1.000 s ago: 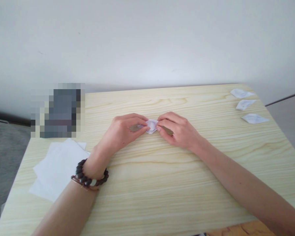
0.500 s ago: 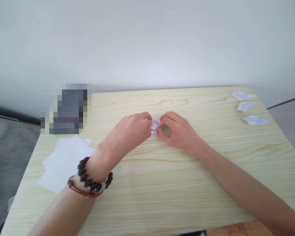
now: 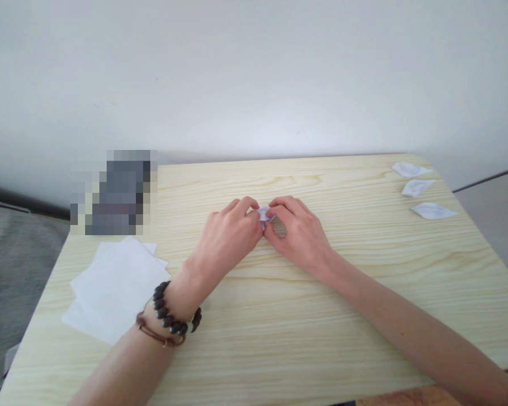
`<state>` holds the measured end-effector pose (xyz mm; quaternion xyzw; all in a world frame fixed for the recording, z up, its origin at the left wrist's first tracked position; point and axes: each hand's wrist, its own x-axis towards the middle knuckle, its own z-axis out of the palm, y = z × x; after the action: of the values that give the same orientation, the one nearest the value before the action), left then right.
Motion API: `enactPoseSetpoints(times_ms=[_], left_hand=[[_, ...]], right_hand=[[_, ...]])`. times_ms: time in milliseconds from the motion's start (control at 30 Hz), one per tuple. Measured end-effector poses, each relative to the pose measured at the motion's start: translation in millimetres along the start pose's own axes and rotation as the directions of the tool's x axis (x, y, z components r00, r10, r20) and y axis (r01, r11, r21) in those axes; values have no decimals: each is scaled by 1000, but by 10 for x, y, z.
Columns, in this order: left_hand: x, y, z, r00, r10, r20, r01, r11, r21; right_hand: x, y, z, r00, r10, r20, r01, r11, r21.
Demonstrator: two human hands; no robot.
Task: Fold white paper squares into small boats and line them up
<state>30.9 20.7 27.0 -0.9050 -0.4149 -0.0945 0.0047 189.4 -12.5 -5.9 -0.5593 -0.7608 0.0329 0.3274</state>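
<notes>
A small folded piece of white paper (image 3: 263, 214) is pinched between my two hands over the middle of the table. My left hand (image 3: 232, 225), with dark beads and a brown cord at the wrist, grips its left side with bent fingers. From the right, my right hand (image 3: 298, 231) holds the other side between thumb and fingertips. Much of the paper is hidden behind the fingers. At the far right lie three pointed folded paper shapes, the nearest folded paper shape (image 3: 434, 211) among them.
Overlapping white paper sheets (image 3: 118, 285) lie at the left, beside my left forearm. Behind them is a dark object (image 3: 121, 192), blurred into blocks. The wooden table (image 3: 279, 338) meets a pale wall (image 3: 254, 73) at its back edge.
My right hand has shifted slightly left, and the hands are closer together on the paper. My left wrist has moved a little right, uncovering more of the sheets. The view has tilted slightly.
</notes>
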Motion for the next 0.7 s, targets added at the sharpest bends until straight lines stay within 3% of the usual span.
enactPoseSetpoints(times_ms=[267,700], left_hand=[[-12,-4,17,1000,14,-25,-14,1000,-14],[100,86,-131,962,-190,197,213,972,-101]], right_hand=[[40,-28,-81,994,1,113,6,998,-63],[41,-72,-31,992,72,99,-67,996,-54]])
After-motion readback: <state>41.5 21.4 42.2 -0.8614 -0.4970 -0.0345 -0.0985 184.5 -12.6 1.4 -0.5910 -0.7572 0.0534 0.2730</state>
